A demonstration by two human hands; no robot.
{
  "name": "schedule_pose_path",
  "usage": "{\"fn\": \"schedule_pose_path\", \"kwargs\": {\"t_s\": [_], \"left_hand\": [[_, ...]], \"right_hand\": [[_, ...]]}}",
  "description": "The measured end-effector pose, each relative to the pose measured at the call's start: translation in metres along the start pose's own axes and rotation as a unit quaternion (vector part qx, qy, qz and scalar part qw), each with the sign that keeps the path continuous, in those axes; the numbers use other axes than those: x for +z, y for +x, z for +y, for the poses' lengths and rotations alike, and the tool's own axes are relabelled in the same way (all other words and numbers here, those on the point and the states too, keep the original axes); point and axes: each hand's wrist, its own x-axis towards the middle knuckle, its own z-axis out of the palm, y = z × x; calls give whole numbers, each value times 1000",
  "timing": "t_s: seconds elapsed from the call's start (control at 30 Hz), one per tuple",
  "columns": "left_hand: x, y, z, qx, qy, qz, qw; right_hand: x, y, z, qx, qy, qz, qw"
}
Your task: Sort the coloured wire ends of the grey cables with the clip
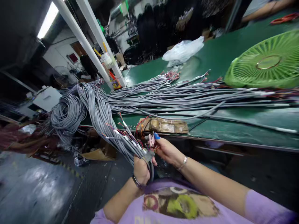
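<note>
My left hand is wrapped around a bundle of grey cables, near their stripped ends with white sleeves and thin coloured wires. Just right of it, my right hand pinches a small pink clip beside the wire ends; a blue cover sits on the thumb tip. Fine coloured wires show under its fingers, and whether the clip touches them I cannot tell. Behind the hands, a worn wooden block with a red wire lies at the bench's front edge.
Many grey cables stretch along the green bench. Coiled cables hang at the left. A green fan cover, a plastic bag and red-handled scissors lie farther back. White posts rise from the bench. Another person's arm shows top right.
</note>
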Motion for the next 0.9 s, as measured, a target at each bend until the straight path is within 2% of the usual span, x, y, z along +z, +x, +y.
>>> {"fn": "schedule_pose_path", "kwargs": {"t_s": [0.27,0.4,0.53,0.63,0.73,0.83,0.9], "left_hand": [[-3,2,-9,8,13,1,1000],[-7,0,-7,12,15,-5,1000],[-12,-7,-6,29,16,-6,999],[-16,-12,-7,51,31,-5,998],[-18,-13,-10,70,60,-5,996],[-20,-13,-13,74,83,-8,994],[-20,-13,-15,73,76,-6,994]], "right_hand": [[1,1,4,-9,12,12,1000],[2,-2,1,16,33,21,999],[-2,-14,-3,62,30,3,998],[-6,-29,-2,75,-37,-49,995],[-5,-43,1,35,-155,-109,981],[2,-50,0,-15,-241,-92,966],[5,-52,-3,-19,-266,-86,960]]}}
